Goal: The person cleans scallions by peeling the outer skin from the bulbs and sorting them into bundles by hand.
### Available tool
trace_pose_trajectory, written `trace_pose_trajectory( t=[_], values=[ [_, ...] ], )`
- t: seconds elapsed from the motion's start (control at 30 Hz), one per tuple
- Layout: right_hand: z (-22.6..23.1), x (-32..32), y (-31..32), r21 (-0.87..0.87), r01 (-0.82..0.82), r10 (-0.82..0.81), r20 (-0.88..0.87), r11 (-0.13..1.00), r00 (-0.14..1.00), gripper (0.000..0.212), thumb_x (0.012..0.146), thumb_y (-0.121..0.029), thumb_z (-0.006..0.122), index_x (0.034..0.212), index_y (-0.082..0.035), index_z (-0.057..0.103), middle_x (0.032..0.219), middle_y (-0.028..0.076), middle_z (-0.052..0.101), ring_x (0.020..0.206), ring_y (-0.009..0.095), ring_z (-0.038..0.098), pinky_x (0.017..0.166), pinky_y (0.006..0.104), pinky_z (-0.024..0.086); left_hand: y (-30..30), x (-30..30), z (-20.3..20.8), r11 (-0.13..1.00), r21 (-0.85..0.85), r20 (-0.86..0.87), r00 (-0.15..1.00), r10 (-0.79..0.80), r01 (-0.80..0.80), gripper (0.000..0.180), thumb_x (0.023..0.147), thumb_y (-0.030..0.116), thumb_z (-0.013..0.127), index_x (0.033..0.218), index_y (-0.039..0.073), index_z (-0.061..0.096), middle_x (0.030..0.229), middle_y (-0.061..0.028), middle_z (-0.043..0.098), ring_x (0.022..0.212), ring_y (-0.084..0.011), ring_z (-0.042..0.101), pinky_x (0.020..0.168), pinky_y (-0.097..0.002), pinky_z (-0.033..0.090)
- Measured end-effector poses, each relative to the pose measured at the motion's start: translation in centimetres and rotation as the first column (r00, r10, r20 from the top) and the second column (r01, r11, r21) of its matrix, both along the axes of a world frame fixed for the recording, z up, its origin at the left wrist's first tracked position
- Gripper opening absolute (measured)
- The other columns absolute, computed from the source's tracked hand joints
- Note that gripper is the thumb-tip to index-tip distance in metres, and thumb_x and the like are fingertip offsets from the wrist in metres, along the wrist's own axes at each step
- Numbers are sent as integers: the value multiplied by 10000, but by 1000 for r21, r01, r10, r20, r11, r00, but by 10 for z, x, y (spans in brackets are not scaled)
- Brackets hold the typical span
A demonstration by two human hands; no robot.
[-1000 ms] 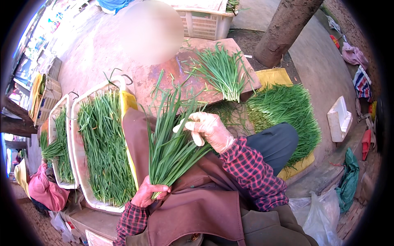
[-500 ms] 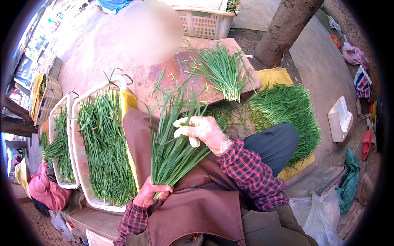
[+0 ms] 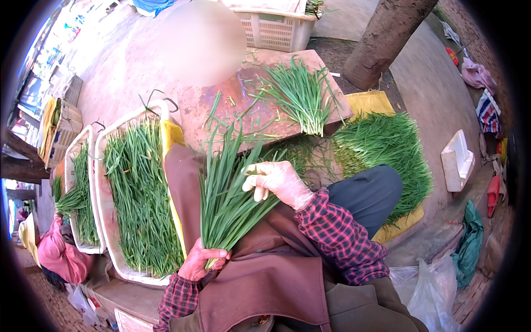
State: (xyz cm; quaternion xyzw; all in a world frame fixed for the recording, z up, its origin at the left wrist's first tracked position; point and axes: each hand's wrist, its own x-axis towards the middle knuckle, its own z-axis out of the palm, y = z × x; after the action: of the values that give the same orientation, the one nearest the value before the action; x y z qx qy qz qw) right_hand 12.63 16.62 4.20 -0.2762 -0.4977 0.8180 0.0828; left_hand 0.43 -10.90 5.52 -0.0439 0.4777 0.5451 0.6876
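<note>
My left hand [image 3: 203,261] is wrapped round the lower stalks of a bunch of garlic chives [image 3: 224,202]. The long green leaves fan upward and away over my brown apron [image 3: 265,282]. At the bunch's right side is my right hand [image 3: 274,181], in what looks like a thin pale glove. Its fingers are curled in against the thumb beside the leaves. Whatever lies between those fingertips is too small to make out. A loose pile of chives [image 3: 304,99] rests on the low board [image 3: 221,119] ahead, its pale ends toward me.
Left of me stand a white crate [image 3: 103,205] packed with chives and a narrower one [image 3: 69,182]. A person in pink [image 3: 69,252] sits beyond them. To the right, a thick chive stack [image 3: 387,160] covers yellow cloth [image 3: 370,103] near a tree trunk [image 3: 381,44].
My right hand has shifted slightly right, and its fingers have curled further in. The green bit seen at its fingertips no longer shows. My left hand keeps its hold on the bunch.
</note>
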Motion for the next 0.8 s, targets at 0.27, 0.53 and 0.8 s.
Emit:
trace_pose_trajectory(
  t=[0.27,0.53,0.8],
  values=[
    [12,3,15,235,292,-290,-45,927,956,208,939,-52,614,1105,20,716,779,64,734,472,55,504,437,208,381,-3,-1,4,998,7,-21,998,-59,59,396,807,-27,740,1157,-45,557,794,-181,622,508,-144,503,435,-247,379],
    [22,32,86,422,267,-336,98,866,937,154,956,-149,664,942,-10,729,716,49,709,498,73,565,489,205,426,-28,-17,11,990,-73,-142,982,-127,118,458,778,-75,737,1191,-38,542,774,-145,627,512,-144,502,442,-268,374],
    [22,35,92,614,256,-345,29,746,938,205,923,-167,713,1000,23,719,789,38,726,737,98,653,748,253,516,-41,-22,21,972,-116,-216,951,-223,202,325,789,-59,748,1089,-38,625,820,-115,675,566,-120,532,481,-253,399]
  ],
)
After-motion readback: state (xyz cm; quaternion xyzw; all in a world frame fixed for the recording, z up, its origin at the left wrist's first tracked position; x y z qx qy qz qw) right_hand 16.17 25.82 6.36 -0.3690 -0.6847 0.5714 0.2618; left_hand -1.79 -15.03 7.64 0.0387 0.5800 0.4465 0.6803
